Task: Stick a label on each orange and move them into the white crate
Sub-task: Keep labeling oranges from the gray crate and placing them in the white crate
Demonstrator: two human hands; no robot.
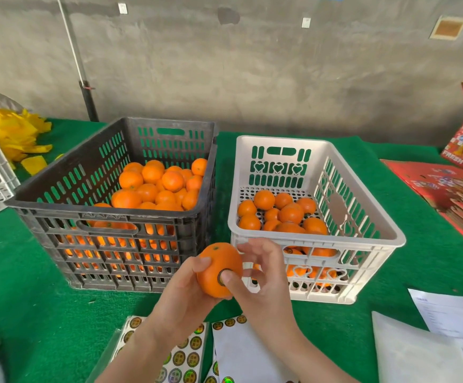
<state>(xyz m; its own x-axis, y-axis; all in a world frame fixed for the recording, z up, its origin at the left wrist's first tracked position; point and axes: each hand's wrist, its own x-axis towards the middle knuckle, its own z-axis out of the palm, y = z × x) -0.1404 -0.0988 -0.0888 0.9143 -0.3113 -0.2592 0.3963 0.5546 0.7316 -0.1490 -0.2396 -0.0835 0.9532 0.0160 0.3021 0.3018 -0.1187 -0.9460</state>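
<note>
Sticking label [220, 273] on orange [216, 259];
left hand [182, 297] fingers grip it; label under right hand [262, 277] thumb, other fingers loose.

Left hand [186, 297] gripping the orange [219, 262], right hand [263, 277] beside it, thumb pressing on, fingers [260, 244] loosely curled.
</note>
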